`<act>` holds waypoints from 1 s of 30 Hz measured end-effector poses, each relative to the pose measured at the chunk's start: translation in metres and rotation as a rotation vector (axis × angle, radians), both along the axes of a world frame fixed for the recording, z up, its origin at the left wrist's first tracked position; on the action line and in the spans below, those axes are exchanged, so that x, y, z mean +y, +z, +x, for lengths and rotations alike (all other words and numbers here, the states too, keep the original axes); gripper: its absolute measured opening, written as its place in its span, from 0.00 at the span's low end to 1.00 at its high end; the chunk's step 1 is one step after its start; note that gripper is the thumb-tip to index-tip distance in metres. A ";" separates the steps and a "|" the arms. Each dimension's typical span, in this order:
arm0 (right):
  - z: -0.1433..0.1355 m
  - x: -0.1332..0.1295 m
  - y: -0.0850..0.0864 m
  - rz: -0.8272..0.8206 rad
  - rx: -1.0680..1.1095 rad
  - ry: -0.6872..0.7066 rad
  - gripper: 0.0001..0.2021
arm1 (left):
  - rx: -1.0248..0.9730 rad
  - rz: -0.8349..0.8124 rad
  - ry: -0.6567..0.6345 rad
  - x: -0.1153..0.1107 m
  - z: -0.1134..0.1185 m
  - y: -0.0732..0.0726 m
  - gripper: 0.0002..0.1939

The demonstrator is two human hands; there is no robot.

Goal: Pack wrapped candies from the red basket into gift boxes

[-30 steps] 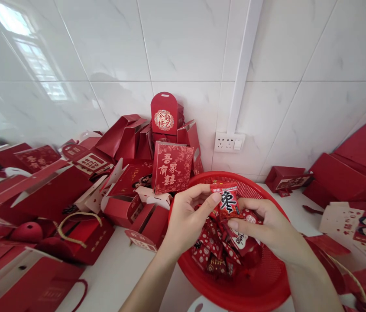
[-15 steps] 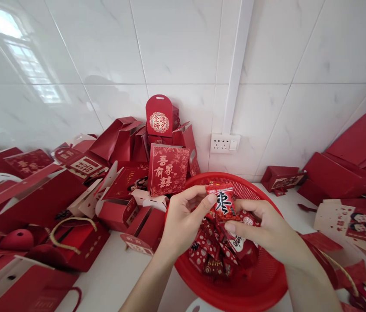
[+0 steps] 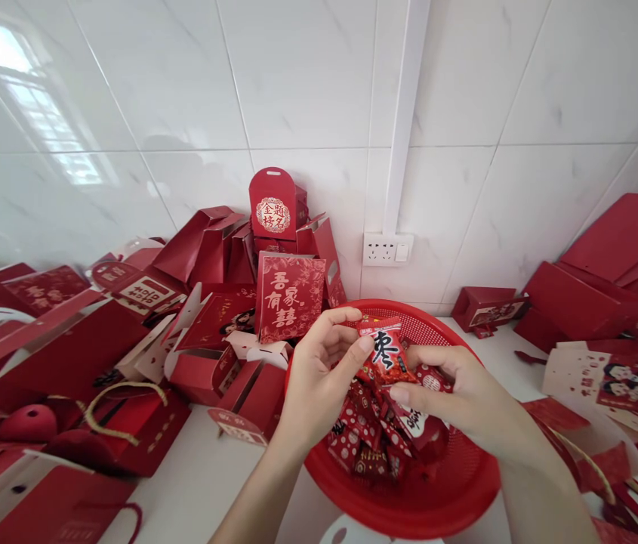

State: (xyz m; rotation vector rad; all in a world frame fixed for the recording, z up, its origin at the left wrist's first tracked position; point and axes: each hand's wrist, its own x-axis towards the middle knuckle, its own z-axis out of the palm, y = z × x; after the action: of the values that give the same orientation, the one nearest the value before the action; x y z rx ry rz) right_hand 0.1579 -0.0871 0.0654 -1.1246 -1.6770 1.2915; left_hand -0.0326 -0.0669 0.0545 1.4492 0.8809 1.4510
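A small red jujube packet (image 3: pixel 385 352) with one large black character faces me above the basket. My right hand (image 3: pixel 466 389) pinches its lower right side between thumb and fingers. My left hand (image 3: pixel 319 370) is at its left side, the thumb tip at the packet's edge and the forefinger raised apart from the thumb. Underneath, several red wrapped sweets (image 3: pixel 372 431), some dotted with white, lie in a round red plastic basket (image 3: pixel 466 499). My right hand hides part of the pile and of the basket's right side.
Red gift boxes and bags crowd the left, including a bag with a rope handle (image 3: pixel 137 431). A square red box (image 3: pixel 291 296) stands behind the basket. More red boxes (image 3: pixel 590 302) lie at the right. A wall socket (image 3: pixel 386 249) sits on the tiled wall.
My left forefinger has lifted away from the packet's top edge, and the packet has tilted slightly. My right hand keeps its pinch. The view has shifted slightly.
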 end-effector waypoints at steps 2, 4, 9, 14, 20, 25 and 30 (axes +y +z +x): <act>0.000 0.000 0.000 0.017 -0.019 0.004 0.16 | 0.018 0.039 -0.009 0.000 0.000 -0.001 0.09; 0.000 0.001 -0.001 0.025 -0.034 0.009 0.17 | 0.032 0.061 -0.022 0.001 0.000 -0.002 0.07; 0.000 0.001 -0.001 0.024 -0.040 0.008 0.17 | 0.047 0.057 -0.025 0.001 0.000 -0.003 0.07; -0.001 0.000 0.002 0.015 -0.048 0.000 0.19 | 0.062 0.053 -0.027 0.001 0.000 -0.004 0.07; -0.004 -0.001 0.004 0.126 -0.112 -0.039 0.12 | 0.131 0.053 0.006 -0.001 0.001 -0.004 0.09; -0.014 -0.004 -0.004 0.487 -0.409 -0.328 0.09 | 0.317 0.044 0.119 -0.011 0.006 -0.004 0.18; -0.018 -0.013 -0.005 0.537 -0.475 -0.321 0.08 | 0.208 -0.043 0.094 -0.012 0.013 -0.007 0.18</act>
State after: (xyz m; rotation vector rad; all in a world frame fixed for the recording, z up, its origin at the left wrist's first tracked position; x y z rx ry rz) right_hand 0.1398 -0.0996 0.0603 -1.3458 -1.9150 0.3457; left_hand -0.0196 -0.0791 0.0480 1.5644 1.1148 1.3569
